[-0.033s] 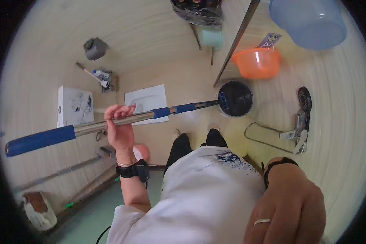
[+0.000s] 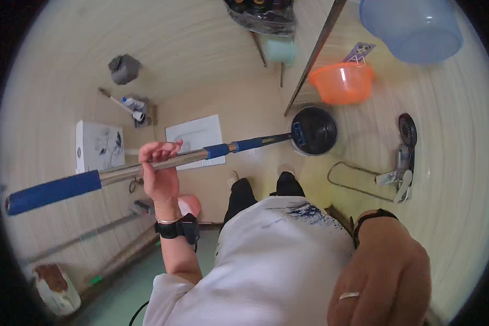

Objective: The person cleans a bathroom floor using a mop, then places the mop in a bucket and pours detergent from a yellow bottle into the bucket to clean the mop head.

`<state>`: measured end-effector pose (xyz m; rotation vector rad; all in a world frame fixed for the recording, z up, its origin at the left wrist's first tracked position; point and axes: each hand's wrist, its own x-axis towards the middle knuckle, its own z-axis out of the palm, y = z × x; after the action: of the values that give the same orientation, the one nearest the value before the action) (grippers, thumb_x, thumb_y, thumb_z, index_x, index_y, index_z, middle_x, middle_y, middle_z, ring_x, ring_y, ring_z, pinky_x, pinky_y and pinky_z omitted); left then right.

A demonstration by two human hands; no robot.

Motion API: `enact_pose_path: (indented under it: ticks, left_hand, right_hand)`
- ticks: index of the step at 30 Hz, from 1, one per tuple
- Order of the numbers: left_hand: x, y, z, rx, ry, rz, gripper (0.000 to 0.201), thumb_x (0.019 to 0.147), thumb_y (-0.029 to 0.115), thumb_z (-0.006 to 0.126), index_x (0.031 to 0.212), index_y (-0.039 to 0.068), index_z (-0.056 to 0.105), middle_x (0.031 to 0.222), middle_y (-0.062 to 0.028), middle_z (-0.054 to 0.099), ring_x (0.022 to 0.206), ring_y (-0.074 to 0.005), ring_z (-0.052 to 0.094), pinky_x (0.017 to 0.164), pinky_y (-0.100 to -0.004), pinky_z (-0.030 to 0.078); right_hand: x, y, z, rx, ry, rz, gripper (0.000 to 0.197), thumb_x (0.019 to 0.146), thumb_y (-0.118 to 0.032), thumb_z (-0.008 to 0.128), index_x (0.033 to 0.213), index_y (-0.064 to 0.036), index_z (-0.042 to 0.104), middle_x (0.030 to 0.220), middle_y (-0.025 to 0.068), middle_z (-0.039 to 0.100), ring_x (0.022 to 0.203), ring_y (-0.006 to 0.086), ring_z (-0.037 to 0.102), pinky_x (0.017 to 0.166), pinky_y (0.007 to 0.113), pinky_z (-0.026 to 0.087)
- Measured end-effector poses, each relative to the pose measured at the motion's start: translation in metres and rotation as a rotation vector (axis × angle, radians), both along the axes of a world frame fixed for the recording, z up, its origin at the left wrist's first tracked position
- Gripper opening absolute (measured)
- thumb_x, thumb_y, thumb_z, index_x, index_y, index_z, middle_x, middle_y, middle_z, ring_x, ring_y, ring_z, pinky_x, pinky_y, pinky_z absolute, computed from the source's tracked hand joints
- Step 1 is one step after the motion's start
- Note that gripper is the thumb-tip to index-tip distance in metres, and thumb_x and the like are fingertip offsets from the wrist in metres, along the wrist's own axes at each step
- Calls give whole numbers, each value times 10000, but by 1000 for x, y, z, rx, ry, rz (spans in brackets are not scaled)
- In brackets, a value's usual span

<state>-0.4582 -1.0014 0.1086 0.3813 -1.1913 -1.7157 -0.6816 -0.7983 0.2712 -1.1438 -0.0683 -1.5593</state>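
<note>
A long-handled mop (image 2: 193,157) slants across the view, its metal pole fitted with blue sleeves and a blue grip. The blue head dips into a dark round bucket (image 2: 326,127) on the floor; its exact form is hard to make out. My left hand (image 2: 160,168) is closed loosely round the bare metal of the pole, above the floor. At the lower right, close to the camera, my right hand (image 2: 383,271) is raised with bent fingers held together. Its fingertips fall outside the view, so anything in them is hidden.
A white squat toilet (image 2: 212,130) lies in the floor beyond my left hand. On the right wall hang an orange basin (image 2: 342,84), a blue basin (image 2: 418,32) and a shower tap (image 2: 402,165). A white box (image 2: 98,144) and a toilet brush (image 2: 119,103) are at left.
The mop's grip end sits very slightly lower. Its head stays in the bucket, and both hands keep nearly the same pose; the surroundings shift a little in view.
</note>
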Motion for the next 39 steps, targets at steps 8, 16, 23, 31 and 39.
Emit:
enact_pose_path:
  ticks: [8, 16, 23, 31, 39]
  left_hand:
    - [-3, -52, 32, -171, 43, -479, 344, 777, 375, 615, 750, 44, 528, 570, -77, 524, 522, -192, 493, 498, -315, 420]
    - [-17, -39, 36, -420, 139, -679, 424, 789, 388, 613, 534, 105, 424, 426, 14, 437, 355, -136, 449, 367, -269, 409]
    - [-58, -30, 54, -532, 201, -806, 403, 813, 358, 586, 557, 112, 395, 414, 9, 424, 325, -141, 423, 361, -264, 400]
    - [-100, -4, 67, -611, 259, -850, 321, 801, 273, 608, 603, 112, 415, 435, 20, 425, 388, -146, 464, 408, -255, 413]
    - [-138, 5, 70, -577, 306, -538, 183, 812, 272, 538, 714, 118, 520, 666, -37, 522, 576, -187, 538, 470, -329, 425]
  right_hand:
    - [71, -54, -212, 1374, -113, -234, 248, 877, -267, 490, 852, -20, 501, 788, 75, 522, 705, 134, 516, 664, 241, 453]
    - [87, -136, -312, 1342, -1488, -525, 234, 823, -246, 549, 796, -34, 454, 764, 119, 489, 740, 209, 514, 697, 310, 482]
    - [43, -115, -377, 1234, -1275, -650, 92, 707, -29, 527, 745, -48, 445, 668, 72, 467, 656, 208, 502, 588, 304, 448]
    - [-15, -70, -467, 1084, 741, -1362, 318, 520, -54, 655, 783, -50, 475, 750, 71, 534, 709, 205, 532, 631, 298, 432]
    - [-81, -65, -624, 1331, -449, -826, 133, 674, -115, 573, 729, -65, 463, 699, 67, 535, 674, 201, 544, 606, 293, 427]
